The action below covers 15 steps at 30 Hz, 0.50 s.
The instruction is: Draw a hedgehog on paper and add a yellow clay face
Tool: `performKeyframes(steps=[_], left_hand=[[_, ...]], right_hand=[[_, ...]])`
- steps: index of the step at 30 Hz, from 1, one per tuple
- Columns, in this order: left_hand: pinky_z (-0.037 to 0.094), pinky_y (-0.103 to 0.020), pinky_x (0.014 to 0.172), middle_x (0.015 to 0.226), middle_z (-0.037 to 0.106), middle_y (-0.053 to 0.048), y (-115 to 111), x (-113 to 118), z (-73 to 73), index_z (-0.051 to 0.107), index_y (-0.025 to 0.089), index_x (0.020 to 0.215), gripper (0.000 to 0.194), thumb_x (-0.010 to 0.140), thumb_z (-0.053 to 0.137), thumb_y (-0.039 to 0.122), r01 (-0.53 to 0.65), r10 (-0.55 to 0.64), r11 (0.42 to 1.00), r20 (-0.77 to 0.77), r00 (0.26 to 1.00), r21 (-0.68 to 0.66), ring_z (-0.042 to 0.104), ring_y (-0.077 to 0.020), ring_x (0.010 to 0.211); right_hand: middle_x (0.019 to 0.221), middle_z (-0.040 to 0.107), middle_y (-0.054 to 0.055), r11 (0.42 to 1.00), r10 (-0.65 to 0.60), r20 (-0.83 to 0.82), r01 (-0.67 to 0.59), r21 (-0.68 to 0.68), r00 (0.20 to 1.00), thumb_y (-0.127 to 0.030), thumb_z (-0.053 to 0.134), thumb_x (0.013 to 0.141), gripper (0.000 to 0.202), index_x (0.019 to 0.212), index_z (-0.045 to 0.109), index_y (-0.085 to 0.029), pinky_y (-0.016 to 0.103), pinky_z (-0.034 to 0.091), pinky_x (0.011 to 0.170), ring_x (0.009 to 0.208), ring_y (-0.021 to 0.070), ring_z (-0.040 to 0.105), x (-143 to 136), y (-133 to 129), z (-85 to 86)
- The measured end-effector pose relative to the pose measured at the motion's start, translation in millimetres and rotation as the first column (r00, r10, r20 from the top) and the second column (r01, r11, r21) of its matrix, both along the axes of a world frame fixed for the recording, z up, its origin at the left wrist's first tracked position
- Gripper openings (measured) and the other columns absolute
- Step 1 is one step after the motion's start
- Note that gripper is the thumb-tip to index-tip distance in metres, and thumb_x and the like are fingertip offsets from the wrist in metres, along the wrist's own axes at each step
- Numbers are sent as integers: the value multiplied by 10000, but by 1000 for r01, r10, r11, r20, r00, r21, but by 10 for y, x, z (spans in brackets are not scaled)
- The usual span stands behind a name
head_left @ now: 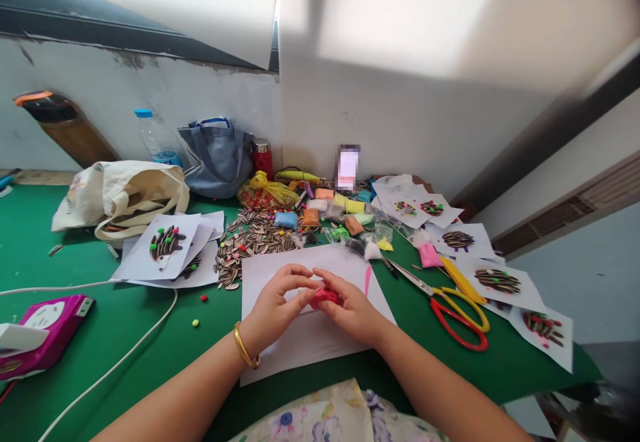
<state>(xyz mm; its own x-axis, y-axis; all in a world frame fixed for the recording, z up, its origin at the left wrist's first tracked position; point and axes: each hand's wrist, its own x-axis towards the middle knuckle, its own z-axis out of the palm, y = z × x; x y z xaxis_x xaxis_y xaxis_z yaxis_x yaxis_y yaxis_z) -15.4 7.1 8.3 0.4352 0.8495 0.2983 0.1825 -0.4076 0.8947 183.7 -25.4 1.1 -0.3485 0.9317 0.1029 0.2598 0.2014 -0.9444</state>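
Observation:
Both my hands meet over a white sheet of paper [280, 355]. Between them is a red lump of modelling clay [326, 297], possibly still in its wrapper. My left hand [283, 302], with a gold bangle at the wrist, pinches the lump's left side between thumb and fingers. Curled around its right side is my right hand [353, 305], thumb and fingers pressed on it. A thin pink strip [368, 281] lies on the paper to the right. Just beyond the sheet are a heap of sunflower seeds [255, 239] and several coloured clay packets [311, 217].
Scissors [450, 305] and a yellow cutter [463, 281] lie at right, near papers with seed-and-clay hedgehogs [497, 281]. More such papers [167, 245] lie left, beside a canvas bag [143, 192]. A white cable [115, 369] crosses the left side. A phone [349, 167] leans at the back.

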Motion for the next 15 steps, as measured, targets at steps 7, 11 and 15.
performKeyframes(steps=[7,11,15], left_hand=[[500,-295,755,834,673,-33,30,-18,4,707,199,841,109,868,660,293,-51,51,998,6,999,-22,622,-168,801],[490,-289,752,848,673,-30,7,-3,41,694,204,849,105,877,641,290,-27,27,1000,-21,999,3,610,-167,819],[472,-277,700,805,677,-17,10,-3,10,684,202,827,97,854,655,291,-49,44,997,-79,996,-65,608,-162,763]], right_hand=[[1378,546,100,1000,-22,23,23,-21,999,-400,643,882,592,1422,467,-234,490,371,1103,1290,284,506,59,12,-59],[1351,566,97,999,-38,9,39,-35,999,-437,658,871,601,1409,483,-235,484,383,1086,1255,280,530,60,14,-50],[1184,640,80,997,-45,-17,44,-60,999,-439,650,877,604,1410,480,-214,437,451,1007,1096,240,610,60,12,-40]])
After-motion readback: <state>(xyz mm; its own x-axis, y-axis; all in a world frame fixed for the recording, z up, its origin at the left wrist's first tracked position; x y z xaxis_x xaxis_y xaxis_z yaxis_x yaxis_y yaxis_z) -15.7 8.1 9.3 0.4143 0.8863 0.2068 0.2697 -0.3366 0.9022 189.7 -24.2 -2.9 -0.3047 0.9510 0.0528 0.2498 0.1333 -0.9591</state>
